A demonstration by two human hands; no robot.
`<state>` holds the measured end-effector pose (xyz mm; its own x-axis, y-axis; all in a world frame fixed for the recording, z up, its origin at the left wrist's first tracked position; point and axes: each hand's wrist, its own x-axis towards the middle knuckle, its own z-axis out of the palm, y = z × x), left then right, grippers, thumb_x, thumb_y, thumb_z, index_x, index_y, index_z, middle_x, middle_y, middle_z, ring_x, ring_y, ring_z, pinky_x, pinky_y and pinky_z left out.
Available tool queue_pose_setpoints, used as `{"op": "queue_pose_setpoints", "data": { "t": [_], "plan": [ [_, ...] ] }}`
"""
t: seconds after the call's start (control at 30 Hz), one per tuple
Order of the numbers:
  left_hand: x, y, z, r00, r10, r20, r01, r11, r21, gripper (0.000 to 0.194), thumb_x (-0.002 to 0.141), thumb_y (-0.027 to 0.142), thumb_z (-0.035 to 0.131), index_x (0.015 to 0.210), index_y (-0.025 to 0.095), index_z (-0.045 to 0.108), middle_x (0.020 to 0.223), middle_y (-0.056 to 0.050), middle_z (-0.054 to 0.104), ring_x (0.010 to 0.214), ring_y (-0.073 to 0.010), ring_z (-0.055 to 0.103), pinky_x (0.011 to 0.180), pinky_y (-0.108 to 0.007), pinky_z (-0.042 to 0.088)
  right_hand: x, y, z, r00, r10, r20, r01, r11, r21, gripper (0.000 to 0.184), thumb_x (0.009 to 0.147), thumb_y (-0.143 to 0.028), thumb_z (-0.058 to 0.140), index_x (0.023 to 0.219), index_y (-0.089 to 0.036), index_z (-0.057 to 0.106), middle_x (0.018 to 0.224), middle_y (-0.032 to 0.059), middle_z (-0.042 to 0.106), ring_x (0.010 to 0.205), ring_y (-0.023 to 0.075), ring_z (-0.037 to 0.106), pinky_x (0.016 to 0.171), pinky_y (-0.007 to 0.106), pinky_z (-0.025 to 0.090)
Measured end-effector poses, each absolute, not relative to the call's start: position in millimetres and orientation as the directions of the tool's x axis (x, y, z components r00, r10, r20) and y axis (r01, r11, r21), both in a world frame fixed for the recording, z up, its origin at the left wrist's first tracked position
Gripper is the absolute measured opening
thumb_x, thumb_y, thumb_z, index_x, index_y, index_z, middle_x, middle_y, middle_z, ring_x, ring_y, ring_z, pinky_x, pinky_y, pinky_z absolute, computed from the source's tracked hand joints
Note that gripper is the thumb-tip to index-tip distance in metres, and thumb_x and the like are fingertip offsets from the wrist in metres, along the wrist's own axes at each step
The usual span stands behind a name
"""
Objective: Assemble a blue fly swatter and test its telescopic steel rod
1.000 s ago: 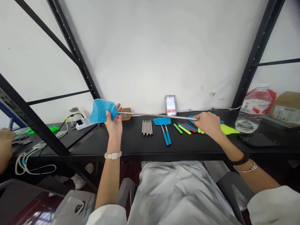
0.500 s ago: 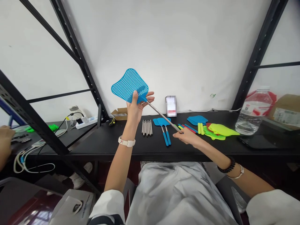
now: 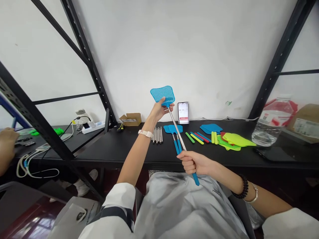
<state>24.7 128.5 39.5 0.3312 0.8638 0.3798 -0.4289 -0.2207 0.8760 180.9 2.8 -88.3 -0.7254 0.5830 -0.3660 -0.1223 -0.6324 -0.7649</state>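
I hold a blue fly swatter in the air above the black table, its metal rod running down toward me. My left hand pinches the base of the mesh head. My right hand is closed around the blue handle, whose end sticks out below my fist near the table's front edge. On the table lie two finished blue swatters, a row of metal rods, several coloured handles, blue mesh heads and green and red mesh heads.
A phone stands against the wall. A small cardboard box and a power strip sit at the back left. A water bottle and a carton stand at the right. Another person's hand is at the far left.
The swatter swung from lying level over the table to pointing away from me. My left hand rose and moved right with the head; my right hand drew the handle back toward me.
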Motion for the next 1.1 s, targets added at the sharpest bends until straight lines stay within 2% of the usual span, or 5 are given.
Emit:
{"op": "queue_pose_setpoints", "data": {
  "t": [0.17,0.3,0.53,0.73,1.1],
  "plan": [
    [36.0,144.7,14.2,0.349,0.907,0.236,-0.703,0.087,0.706,0.039,0.086,0.048,0.037,0.065,0.015,0.041,0.049,0.003,0.039,0.036,-0.0032,0.032,0.039,-0.017,0.032,179.0,-1.6,-93.4,-0.77,0.588,-0.247,-0.298,-0.674,-0.677,0.034,0.078,-0.025,0.048,0.058,-0.017,0.023,0.042,-0.0094,0.011,0.036,0.0037,0.008,0.036,0.017,0.01],
    [47.6,148.2,6.6,0.298,0.952,0.064,-0.785,0.206,0.584,0.042,0.081,0.056,0.038,0.063,0.018,0.034,0.048,0.007,0.026,0.033,-0.0021,0.023,0.033,-0.016,0.023,181.7,-1.6,-100.7,-0.794,0.57,-0.211,-0.353,-0.715,-0.604,0.035,0.079,-0.03,0.048,0.059,-0.017,0.021,0.044,-0.0091,0.011,0.037,0.0039,0.009,0.037,0.018,0.009],
    [62.2,153.6,8.7,0.001,0.991,-0.134,-0.745,0.09,0.661,0.031,0.085,0.045,0.041,0.07,0.019,0.033,0.051,0.008,0.026,0.033,-0.0022,0.019,0.031,-0.017,0.015,178.6,-4.0,-97.7,-0.751,0.601,-0.275,-0.35,-0.715,-0.605,0.038,0.08,-0.028,0.044,0.06,-0.019,0.014,0.043,-0.0097,0.009,0.036,0.0035,0.006,0.036,0.018,0.003],
    [44.2,165.7,19.9,-0.127,0.983,-0.136,-0.733,-0.001,0.68,0.027,0.087,0.039,0.042,0.071,0.02,0.03,0.051,0.009,0.023,0.033,-0.0015,0.015,0.031,-0.015,0.009,167.1,-19.6,-101.2,-0.69,0.658,-0.301,-0.307,-0.642,-0.702,0.036,0.078,-0.028,0.046,0.061,-0.019,0.015,0.044,-0.0103,0.009,0.037,0.0028,0.005,0.036,0.017,0.003],
    [15.4,188.5,61.0,-0.255,0.963,-0.083,-0.714,-0.129,0.688,0.027,0.089,0.033,0.038,0.068,0.021,0.028,0.049,0.009,0.023,0.033,-0.0018,0.015,0.033,-0.016,0.01,195.5,-55.2,-100.9,-0.712,0.571,-0.408,-0.18,-0.71,-0.681,0.038,0.079,-0.029,0.046,0.06,-0.018,0.014,0.043,-0.0099,0.009,0.036,0.0029,0.005,0.035,0.017,0.004]
  ]
}}
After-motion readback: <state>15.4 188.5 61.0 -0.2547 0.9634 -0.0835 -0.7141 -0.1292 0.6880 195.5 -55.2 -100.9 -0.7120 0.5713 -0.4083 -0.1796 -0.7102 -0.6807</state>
